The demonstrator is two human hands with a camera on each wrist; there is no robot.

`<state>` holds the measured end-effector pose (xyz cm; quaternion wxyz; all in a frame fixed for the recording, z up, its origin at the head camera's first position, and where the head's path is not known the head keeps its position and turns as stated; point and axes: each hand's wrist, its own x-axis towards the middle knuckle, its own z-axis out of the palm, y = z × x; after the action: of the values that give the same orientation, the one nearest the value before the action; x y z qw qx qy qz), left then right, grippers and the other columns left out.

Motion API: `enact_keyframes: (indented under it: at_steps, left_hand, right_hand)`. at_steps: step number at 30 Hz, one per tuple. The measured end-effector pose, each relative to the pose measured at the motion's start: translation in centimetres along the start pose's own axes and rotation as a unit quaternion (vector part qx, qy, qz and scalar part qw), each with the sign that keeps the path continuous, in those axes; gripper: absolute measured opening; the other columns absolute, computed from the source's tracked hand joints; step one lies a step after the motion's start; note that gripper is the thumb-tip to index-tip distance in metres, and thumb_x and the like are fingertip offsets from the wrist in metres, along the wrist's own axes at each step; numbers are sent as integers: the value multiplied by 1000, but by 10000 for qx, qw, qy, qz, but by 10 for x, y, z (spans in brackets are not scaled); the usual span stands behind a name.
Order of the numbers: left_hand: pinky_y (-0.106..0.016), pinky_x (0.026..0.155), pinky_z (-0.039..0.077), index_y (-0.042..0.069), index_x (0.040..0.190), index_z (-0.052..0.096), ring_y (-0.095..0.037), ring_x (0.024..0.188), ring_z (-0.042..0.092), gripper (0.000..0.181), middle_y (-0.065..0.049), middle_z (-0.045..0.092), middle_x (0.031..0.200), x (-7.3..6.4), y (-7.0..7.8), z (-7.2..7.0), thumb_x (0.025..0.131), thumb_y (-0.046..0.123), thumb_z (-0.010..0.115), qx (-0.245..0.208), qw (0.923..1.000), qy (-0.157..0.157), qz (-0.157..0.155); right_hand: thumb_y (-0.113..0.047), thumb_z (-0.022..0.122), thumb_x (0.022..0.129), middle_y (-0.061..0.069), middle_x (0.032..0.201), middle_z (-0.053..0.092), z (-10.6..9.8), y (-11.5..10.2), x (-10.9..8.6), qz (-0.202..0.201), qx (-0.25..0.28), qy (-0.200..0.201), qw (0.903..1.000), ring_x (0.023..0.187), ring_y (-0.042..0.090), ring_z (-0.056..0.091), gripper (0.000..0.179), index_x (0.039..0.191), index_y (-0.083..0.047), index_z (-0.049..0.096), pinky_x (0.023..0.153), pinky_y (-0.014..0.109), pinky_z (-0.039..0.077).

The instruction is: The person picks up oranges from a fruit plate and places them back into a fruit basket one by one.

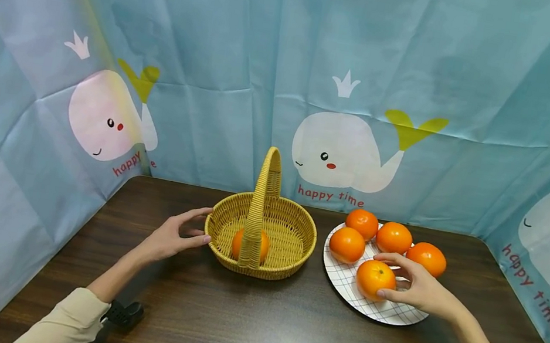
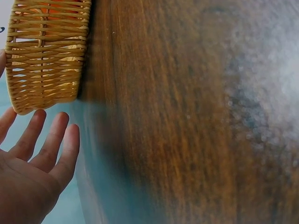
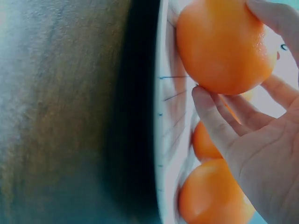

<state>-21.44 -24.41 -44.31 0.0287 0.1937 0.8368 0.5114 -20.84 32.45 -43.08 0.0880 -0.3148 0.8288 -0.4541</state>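
A yellow woven basket (image 1: 292, 269) with a tall arched handle stands on the table, and one orange (image 1: 263, 247) lies inside it, partly hidden by the handle. My left hand (image 1: 174, 238) is at the basket's left end, thumb and fingers spread and fairly straight by its rim. In the left wrist view, fingertips (image 2: 35, 116) lie against or very near the wicker; contact is hard to tell. On the right, my right hand (image 1: 420, 285) holds another orange (image 1: 375, 279) between thumb and fingers over the front of a white checked plate (image 1: 392, 315). The right wrist view shows this orange (image 3: 226, 46) close up.
Several other oranges (image 1: 394, 237) sit along the back and left of the plate. The dark wooden table (image 1: 251, 328) ends at a light blue curtain (image 1: 220, 39) printed with whales. Black straps (image 1: 122, 313) circle both wrists.
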Motion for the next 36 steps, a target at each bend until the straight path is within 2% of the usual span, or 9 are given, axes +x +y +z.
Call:
enact_keyframes:
  at_steps: [4, 9, 13, 22, 29, 36]
  left_hand:
    - [-37, 87, 57, 5, 154, 43, -40, 115, 63, 67, -26, 45, 149, -1, 1, -1, 96, 17, 74, 114, 9999, 23, -25]
    - [-39, 87, 57, 5, 153, 44, -39, 115, 63, 67, -21, 43, 153, -1, 2, -2, 95, 19, 75, 244, 9997, 55, -27]
    - [-40, 87, 56, 5, 153, 45, -41, 115, 63, 67, -20, 43, 153, -1, 2, -3, 95, 18, 76, 242, 9997, 87, -11]
    - [-41, 86, 57, 5, 153, 45, -39, 115, 64, 67, -20, 44, 153, 0, 1, -3, 95, 20, 76, 293, 9995, 74, -98]
    - [-42, 87, 57, 5, 153, 45, -38, 114, 65, 67, -21, 43, 153, -1, 1, -2, 95, 20, 76, 303, 9995, 63, -62]
    - [-42, 86, 57, 6, 153, 46, -38, 113, 65, 66, -20, 43, 153, -1, 0, -2, 95, 21, 76, 328, 9994, 76, -79]
  right_hand:
    - [-6, 81, 88, 17, 134, 54, -4, -4, 0, -69, -7, 15, 10000, 113, 21, 59, 58, 139, -3, 54, 90, 28, 53]
    - [0, 80, 87, 18, 133, 55, -14, -10, 0, -181, -68, 213, 9996, 113, 14, 59, 58, 139, -2, 54, 91, 26, 52]
    - [0, 80, 87, 17, 130, 57, -18, -12, -1, -162, -193, 306, 9992, 113, 14, 59, 58, 139, -3, 54, 92, 24, 51]
    - [1, 79, 88, 17, 131, 54, -20, -14, 0, -63, 51, 468, 9989, 111, 17, 60, 59, 141, -1, 53, 88, 30, 55]
    - [2, 79, 87, 17, 135, 52, -21, -22, 11, -108, 137, 727, 9972, 110, 18, 62, 62, 143, -2, 52, 87, 30, 56]
    - [3, 78, 88, 18, 137, 52, -19, -32, 31, -320, 340, 622, 9970, 115, 21, 60, 62, 144, -2, 51, 89, 34, 55]
